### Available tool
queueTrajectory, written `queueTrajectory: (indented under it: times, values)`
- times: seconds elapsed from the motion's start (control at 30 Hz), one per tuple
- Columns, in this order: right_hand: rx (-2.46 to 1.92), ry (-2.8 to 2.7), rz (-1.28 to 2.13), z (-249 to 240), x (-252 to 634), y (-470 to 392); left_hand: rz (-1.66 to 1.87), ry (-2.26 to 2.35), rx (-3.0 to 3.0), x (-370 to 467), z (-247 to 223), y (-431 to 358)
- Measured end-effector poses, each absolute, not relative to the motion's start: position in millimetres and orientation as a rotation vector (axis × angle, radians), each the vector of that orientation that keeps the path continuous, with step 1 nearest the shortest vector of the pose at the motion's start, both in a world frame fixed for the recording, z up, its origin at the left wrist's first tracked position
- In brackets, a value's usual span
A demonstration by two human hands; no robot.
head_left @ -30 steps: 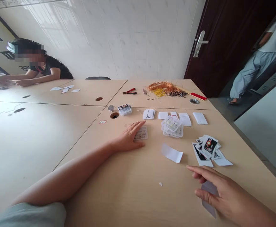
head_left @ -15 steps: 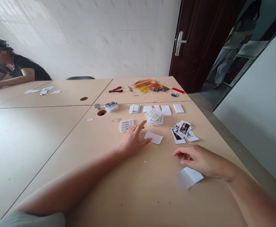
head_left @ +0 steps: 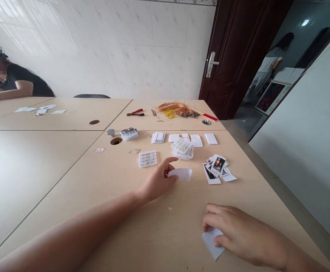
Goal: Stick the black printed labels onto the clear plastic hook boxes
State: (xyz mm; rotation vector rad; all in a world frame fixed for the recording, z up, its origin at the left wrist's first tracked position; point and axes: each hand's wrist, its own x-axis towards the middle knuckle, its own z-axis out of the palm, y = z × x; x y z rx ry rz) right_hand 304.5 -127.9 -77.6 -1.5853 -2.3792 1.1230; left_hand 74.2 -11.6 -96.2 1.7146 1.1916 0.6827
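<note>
My left hand [head_left: 165,176] pinches the near edge of a curved white slip of paper [head_left: 184,174] between thumb and fingers. Closer to me, my right hand [head_left: 227,230] grips another white slip of paper [head_left: 213,247], its thumb on top and its fingertips at the far side. Just beyond my left hand lie a clear plastic case with small metal pieces [head_left: 147,159] and a stack of similar clear cases [head_left: 182,150]. A loose pile of black-and-white printed cards [head_left: 218,166] lies beyond my right hand.
Across the table [head_left: 68,211] lie several white card stacks [head_left: 158,137], more cases [head_left: 128,133], red-handled pliers [head_left: 136,112] and a copper wire bundle [head_left: 172,106]. Round holes [head_left: 116,141] pierce the tabletop. One person [head_left: 23,81] sits far left; another [head_left: 267,71] stands beyond the door.
My left hand has closed on the slip that lay flat, bending it up. My right hand has come down and nearer, taking hold of the other slip. The view has tilted up slightly.
</note>
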Motion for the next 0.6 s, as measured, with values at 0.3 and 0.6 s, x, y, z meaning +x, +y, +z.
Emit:
queueTrajectory:
  times: [0.3,0.6]
  values:
    - [-1.633,-1.608,0.907,-63.5,276.9,-110.4,0.558,0.993,1.384,73.4,-87.0,-34.8]
    - [-1.606,-1.553,0.723,-71.3,264.0,-113.2,0.514,0.736,1.265,69.7,-69.9,-56.4]
